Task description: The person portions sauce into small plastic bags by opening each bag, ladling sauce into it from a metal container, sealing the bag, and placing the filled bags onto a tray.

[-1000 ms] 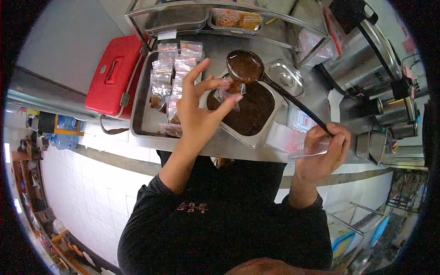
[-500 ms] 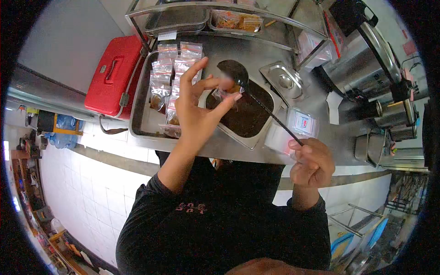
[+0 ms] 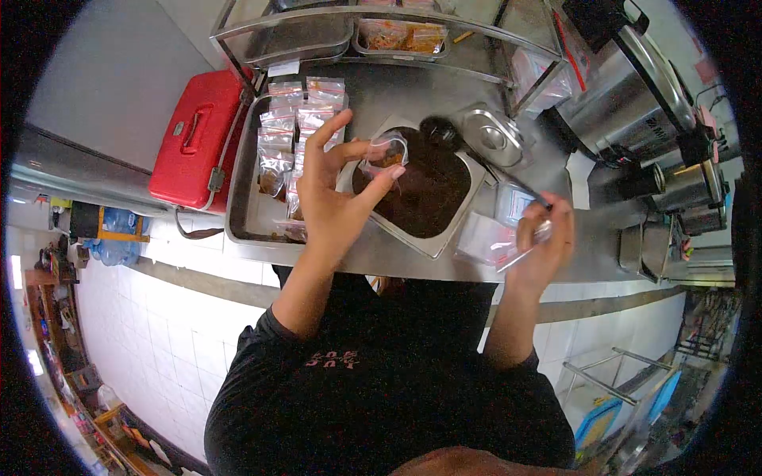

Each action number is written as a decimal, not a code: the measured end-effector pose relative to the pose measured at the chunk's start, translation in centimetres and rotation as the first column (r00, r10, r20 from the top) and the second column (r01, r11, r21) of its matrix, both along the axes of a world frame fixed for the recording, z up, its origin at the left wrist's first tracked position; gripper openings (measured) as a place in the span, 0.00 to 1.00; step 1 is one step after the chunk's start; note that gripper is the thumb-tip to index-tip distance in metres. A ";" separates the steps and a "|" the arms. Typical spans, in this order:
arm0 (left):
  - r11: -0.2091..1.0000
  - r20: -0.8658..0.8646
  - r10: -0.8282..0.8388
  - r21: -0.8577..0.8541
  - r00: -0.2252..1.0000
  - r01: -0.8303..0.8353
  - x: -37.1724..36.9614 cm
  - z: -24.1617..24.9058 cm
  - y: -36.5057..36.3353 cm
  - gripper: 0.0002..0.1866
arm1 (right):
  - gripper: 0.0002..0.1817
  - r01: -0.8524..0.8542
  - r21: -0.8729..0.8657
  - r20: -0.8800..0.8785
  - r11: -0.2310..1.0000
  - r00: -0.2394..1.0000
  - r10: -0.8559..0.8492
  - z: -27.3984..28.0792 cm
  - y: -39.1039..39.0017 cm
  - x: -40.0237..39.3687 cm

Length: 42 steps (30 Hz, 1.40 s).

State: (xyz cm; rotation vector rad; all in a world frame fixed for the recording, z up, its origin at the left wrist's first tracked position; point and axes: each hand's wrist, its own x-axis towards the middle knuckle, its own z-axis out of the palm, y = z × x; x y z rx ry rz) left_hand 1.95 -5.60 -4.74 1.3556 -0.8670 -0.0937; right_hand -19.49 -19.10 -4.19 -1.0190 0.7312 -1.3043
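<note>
My left hand (image 3: 337,190) pinches a small clear plastic bag (image 3: 386,155) by its open mouth, with some brown content inside. Behind and below the bag sits a metal container of dark brown sauce (image 3: 425,194). My right hand (image 3: 545,238), slightly blurred, grips the handle of a black ladle (image 3: 439,133), whose bowl is over the container's upper edge. A thin light-coloured item also shows at that hand; I cannot make out what it is. Filled zip bags (image 3: 276,141) lie in rows in a large metal tray (image 3: 238,208) on the left.
Empty-looking flat bags (image 3: 484,238) lie right of the container, beside a labelled pack (image 3: 512,204). A metal lid (image 3: 492,136) is behind them. A red box (image 3: 194,139) stands at the left, large pots (image 3: 619,103) at the right, and a metal shelf (image 3: 381,13) at the back.
The ladle's bowl has moved right, away from the small bag. My right hand has risen a little and turned. My left hand still holds the bag in nearly the same place.
</note>
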 end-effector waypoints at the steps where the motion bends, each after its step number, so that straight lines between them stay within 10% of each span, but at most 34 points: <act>1: 0.999 -0.082 -0.044 -0.026 0.996 0.042 -0.1 0.2 0.1 0.43 | 0.17 0.001 0.001 0.001 1.000 1.000 -0.001 -0.2 0.0 0.0; 3: 0.994 -0.175 -0.111 -0.040 0.978 0.105 -0.5 0.6 0.1 0.41 | 0.14 -0.214 0.011 -0.366 0.977 0.908 0.203 0.1 0.7 0.6; 9: 0.936 -0.482 -0.348 -0.128 0.805 0.328 -3.7 2.1 -0.2 0.39 | 0.14 -0.378 -0.464 -0.568 0.801 0.821 0.059 1.8 3.6 4.5; 18: 0.958 -0.291 -0.283 -0.125 0.914 0.257 -3.4 1.2 0.9 0.33 | 0.07 -0.400 -0.170 -0.255 0.901 0.900 0.352 1.5 4.7 5.6; 26: 0.983 -0.343 -0.094 -0.180 0.935 0.033 -3.6 0.9 1.1 0.33 | 0.04 -0.388 -0.254 -0.247 0.886 0.911 0.329 1.0 5.0 5.8; 42: 0.965 -0.309 -0.248 -0.163 0.918 0.206 -4.3 1.4 1.8 0.33 | 0.05 -0.477 -0.390 -0.375 0.788 0.863 0.337 2.1 4.9 5.7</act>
